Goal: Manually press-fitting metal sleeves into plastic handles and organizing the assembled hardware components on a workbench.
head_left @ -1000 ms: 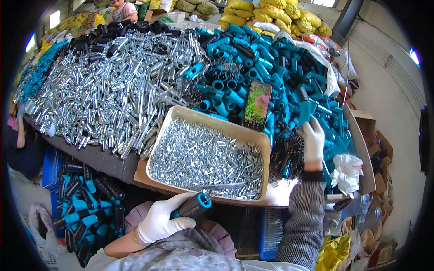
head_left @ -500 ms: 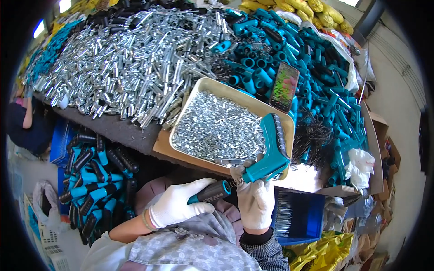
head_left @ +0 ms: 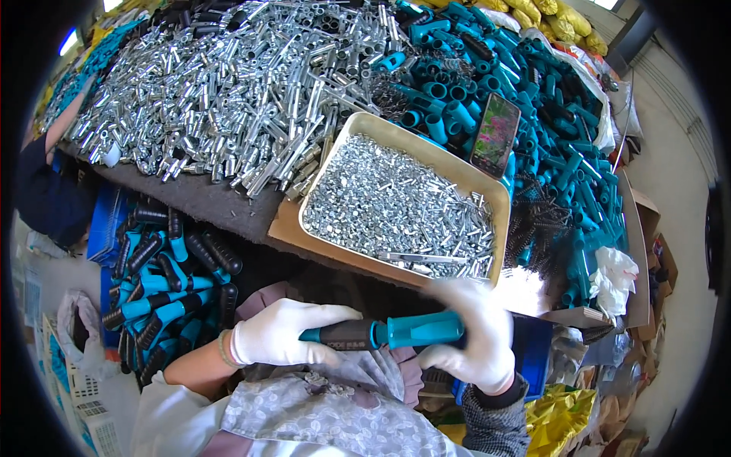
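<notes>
My left hand, in a white glove, is closed around a black sleeve with teal ends, held level above my lap. A teal plastic pistol-shaped handle lies in line with the sleeve, its barrel end against the sleeve's right end. My right hand, gloved in white, is at the handle's right end and smeared by motion. Its thumb is below the handle and its blurred fingers are above; whether they grip cannot be made out. The handle's grip part is hidden.
A cream tray of small metal pins stands ahead on cardboard. Behind lie heaped metal tubes, teal handles, dark springs and a phone. Finished-looking handles fill a blue crate at left. Another person's arm reaches in far left.
The teal handle has come down and turned level, and the spring between it and the sleeve is no longer visible. My right hand has shifted right; the left moved slightly left.
</notes>
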Action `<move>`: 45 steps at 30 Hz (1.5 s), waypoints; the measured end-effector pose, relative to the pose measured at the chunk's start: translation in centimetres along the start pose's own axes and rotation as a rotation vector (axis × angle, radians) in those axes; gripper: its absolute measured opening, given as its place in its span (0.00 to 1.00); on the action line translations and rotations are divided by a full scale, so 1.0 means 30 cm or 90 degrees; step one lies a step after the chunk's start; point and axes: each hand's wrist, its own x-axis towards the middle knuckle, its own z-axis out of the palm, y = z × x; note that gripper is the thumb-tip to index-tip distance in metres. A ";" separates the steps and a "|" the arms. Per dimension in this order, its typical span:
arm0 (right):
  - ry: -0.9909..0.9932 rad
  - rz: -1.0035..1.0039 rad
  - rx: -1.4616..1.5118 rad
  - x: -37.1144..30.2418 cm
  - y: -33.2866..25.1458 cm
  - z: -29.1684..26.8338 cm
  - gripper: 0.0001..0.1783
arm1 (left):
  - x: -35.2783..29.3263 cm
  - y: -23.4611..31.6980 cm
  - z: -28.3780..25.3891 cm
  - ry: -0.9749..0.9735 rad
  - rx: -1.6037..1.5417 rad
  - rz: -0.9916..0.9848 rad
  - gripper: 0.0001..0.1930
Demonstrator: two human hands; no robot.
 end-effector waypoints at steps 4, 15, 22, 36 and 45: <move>-0.328 0.252 0.460 -0.031 0.035 0.055 0.33 | -0.035 -0.017 -0.008 -0.037 0.038 0.013 0.33; -0.149 -0.470 -0.206 -0.030 -0.035 0.151 0.22 | -0.055 -0.074 -0.069 -0.373 -0.176 -0.308 0.34; -0.280 -0.359 -0.128 -0.002 -0.019 0.139 0.20 | -0.071 -0.103 -0.040 -0.272 -0.082 -0.089 0.30; -0.121 -0.049 0.192 -0.016 0.029 0.210 0.36 | 0.073 0.130 -0.195 -0.160 0.626 -0.039 0.21; 0.176 -0.027 0.392 -0.063 -0.033 0.191 0.26 | -0.038 -0.003 -0.080 0.022 0.474 -0.184 0.14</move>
